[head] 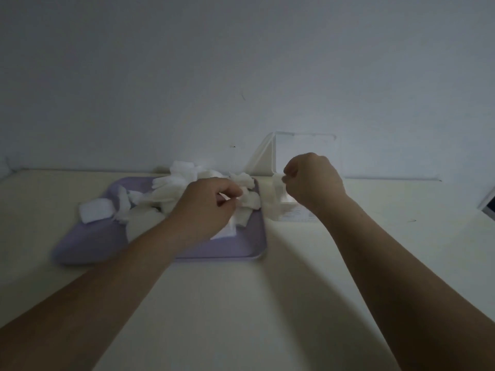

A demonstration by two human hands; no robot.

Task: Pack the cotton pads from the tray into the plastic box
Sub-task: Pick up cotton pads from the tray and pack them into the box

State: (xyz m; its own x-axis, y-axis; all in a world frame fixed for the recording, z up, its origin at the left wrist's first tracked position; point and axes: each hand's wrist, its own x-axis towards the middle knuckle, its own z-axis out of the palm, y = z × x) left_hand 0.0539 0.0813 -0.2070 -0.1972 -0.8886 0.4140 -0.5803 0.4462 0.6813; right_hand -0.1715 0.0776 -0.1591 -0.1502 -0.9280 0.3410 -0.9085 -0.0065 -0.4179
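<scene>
A lilac tray [230, 249] lies on the pale table and bears a loose heap of white cotton pads [174, 183]. My left hand [206, 207] hovers over the tray's right half, its thumb and fingers pinching a pad [250, 200] from the heap. To the right stands a clear plastic box [294, 210] with its lid [308, 151] raised against the wall. My right hand [313, 180] is curled over the box's left side and pinches a cotton pad [277, 183] that hangs down at the box's edge. The hand hides most of the box's inside.
One pad [96, 210] overhangs the tray's left rim. The pale table [241, 303] meets a grey wall just behind the tray and box. A dark object [488, 202] shows at the table's right edge.
</scene>
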